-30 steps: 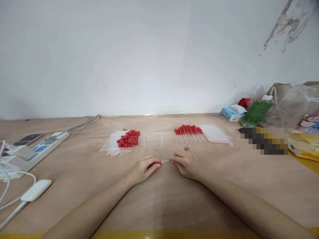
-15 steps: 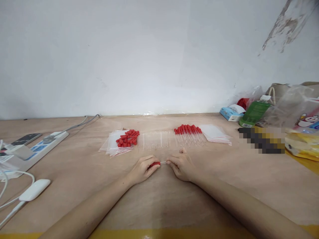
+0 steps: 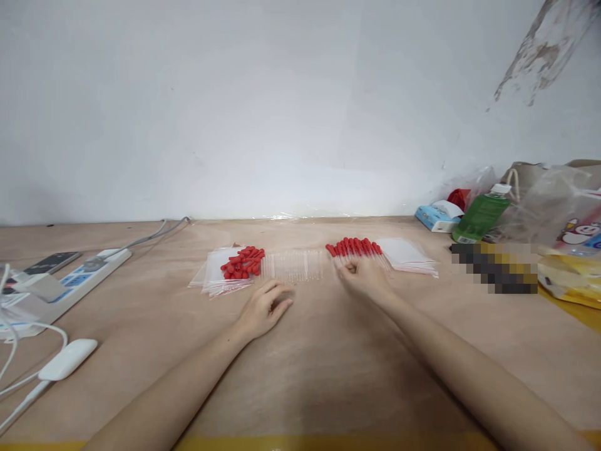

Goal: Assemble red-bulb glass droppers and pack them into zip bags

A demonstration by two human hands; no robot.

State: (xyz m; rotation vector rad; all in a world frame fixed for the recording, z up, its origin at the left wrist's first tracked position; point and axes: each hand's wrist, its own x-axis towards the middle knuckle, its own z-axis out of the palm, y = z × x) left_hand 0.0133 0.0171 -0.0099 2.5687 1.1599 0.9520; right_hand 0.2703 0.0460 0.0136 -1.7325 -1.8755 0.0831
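My left hand (image 3: 263,308) rests on the table with thumb and fingers apart and nothing between them. My right hand (image 3: 365,279) is closed in a pinch at the glass end of a dropper (image 3: 330,249), whose red bulb points away at the left end of a row. Beside it lie several finished-looking droppers (image 3: 360,245) with red bulbs and clear tubes, partly hidden by my fingers. Loose glass tubes (image 3: 292,265) lie side by side in the middle. A heap of red rubber bulbs (image 3: 242,263) sits left of them on clear plastic bags (image 3: 213,268).
More bags (image 3: 407,255) are stacked right of the droppers. A power strip (image 3: 77,282), phone (image 3: 51,263) and white adapter (image 3: 68,359) with cables occupy the left. A tissue box (image 3: 436,219), green bottle (image 3: 482,214) and plastic packages (image 3: 570,275) stand at the right.
My right hand has moved forward to the dropper row with the dropper. My left hand has let go of the red bulb, opened, and shifted slightly left.
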